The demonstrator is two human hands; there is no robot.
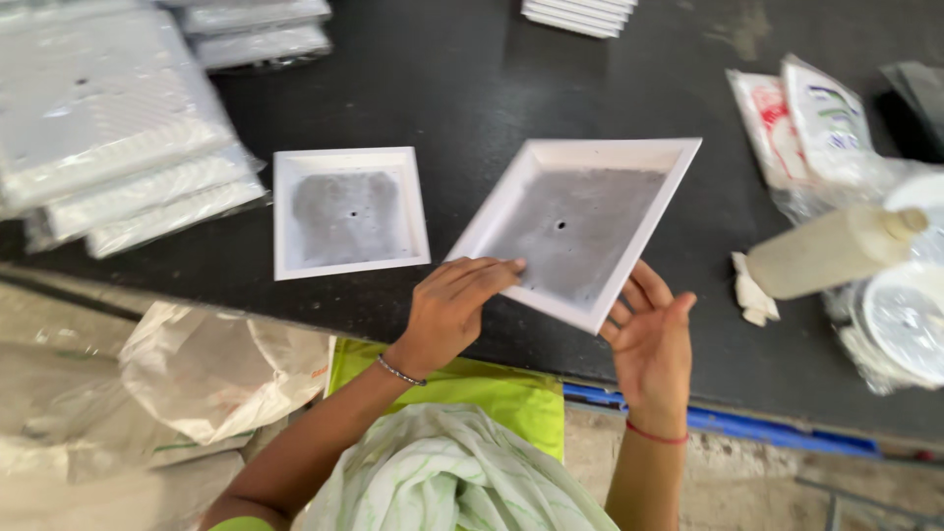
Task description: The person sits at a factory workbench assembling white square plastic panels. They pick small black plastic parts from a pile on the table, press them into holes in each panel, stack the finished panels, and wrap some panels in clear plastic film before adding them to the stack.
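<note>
Nearest to me are my lap, covered in pale green-patterned cloth, and my two forearms reaching forward. My left hand lies palm down on the near rim of a white square tray, fingers stretched flat and close together across the frame's edge, their tips just reaching its grey inner face. My right hand cups the tray's near right corner from below, palm turned up, fingers loosely spread and curled against the rim. Between the two hands the tray is held tilted, one corner pointing toward me, its grey inside showing a small dark hole at the centre.

The tray hovers over the front edge of a dark, nearly black worktable. Just to the left, flat on the table and apart from my hands, lies a second white square tray, also grey inside with a centre hole.

To my left, below the table edge, crumpled whitish sacks are heaped on the floor. At right a pale bottle lies on its side near round white lids in clear plastic and a scrap of white cloth. Behind these lie two white pouches with red and green print. Far left, stacks of flat white pieces wrapped in clear plastic are piled high; another white stack sits at the far edge.
</note>
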